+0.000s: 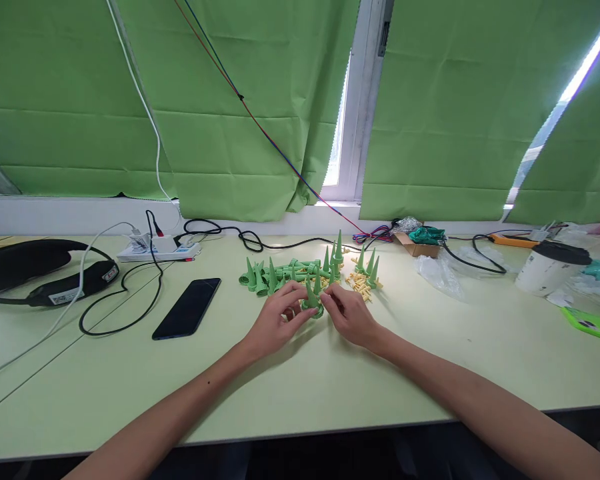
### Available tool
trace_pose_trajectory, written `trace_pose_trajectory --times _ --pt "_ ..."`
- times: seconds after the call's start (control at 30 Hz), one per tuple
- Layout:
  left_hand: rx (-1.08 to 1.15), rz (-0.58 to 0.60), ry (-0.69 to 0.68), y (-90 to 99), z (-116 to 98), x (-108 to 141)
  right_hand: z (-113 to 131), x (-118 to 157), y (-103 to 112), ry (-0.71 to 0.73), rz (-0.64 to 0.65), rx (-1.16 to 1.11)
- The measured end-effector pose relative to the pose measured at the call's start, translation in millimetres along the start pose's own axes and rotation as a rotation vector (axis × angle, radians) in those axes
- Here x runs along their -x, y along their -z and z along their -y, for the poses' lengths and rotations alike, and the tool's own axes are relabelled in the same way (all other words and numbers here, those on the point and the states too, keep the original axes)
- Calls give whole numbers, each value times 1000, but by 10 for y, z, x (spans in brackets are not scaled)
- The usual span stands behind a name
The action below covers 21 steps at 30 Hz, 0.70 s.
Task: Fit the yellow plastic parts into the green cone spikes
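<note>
My left hand [282, 313] is closed on a green spiked plastic piece [312, 301] with upright cones on a ring-like base, held just above the table. My right hand [349, 313] meets the piece from its right side, thumb and forefinger pinched together. Whatever lies between those fingertips is too small to make out. Behind both hands spreads a pile of green plastic tubes and cones [280, 272]. To its right are small yellow pegs [359, 285] in a heap, with another green spiked piece [373, 272] standing among them.
A black phone [187, 309] lies left of my hands, near a power strip [159, 251] and looping cables. A black headset-like device [55, 273] is at far left. To the right are a small cardboard box [417, 245], a lidded paper cup [551, 268] and a green phone case [593, 324].
</note>
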<state>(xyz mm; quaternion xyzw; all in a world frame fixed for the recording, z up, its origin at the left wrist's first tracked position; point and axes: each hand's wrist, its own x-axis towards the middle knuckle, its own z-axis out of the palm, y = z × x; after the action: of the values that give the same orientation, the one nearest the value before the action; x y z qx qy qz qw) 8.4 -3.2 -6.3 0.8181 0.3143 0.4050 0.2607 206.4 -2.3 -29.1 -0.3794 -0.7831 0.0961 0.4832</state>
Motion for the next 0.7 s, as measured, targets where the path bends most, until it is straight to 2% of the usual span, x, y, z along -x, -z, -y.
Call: trace_pose_trajectory --times 0.2,0.5,0.6,0.7 --pt "-109 -10 -101 -4 40 10 -26 7 -10 -2 36 -14" --pt "-207 -45 -307 8 95 6 -53 5 -37 65 19 12" --pt "-201 -56 -309 4 96 1 -45 11 -39 71 11 6" --pt "-165 -61 -253 -3 72 4 -33 17 -33 66 -14 -3"
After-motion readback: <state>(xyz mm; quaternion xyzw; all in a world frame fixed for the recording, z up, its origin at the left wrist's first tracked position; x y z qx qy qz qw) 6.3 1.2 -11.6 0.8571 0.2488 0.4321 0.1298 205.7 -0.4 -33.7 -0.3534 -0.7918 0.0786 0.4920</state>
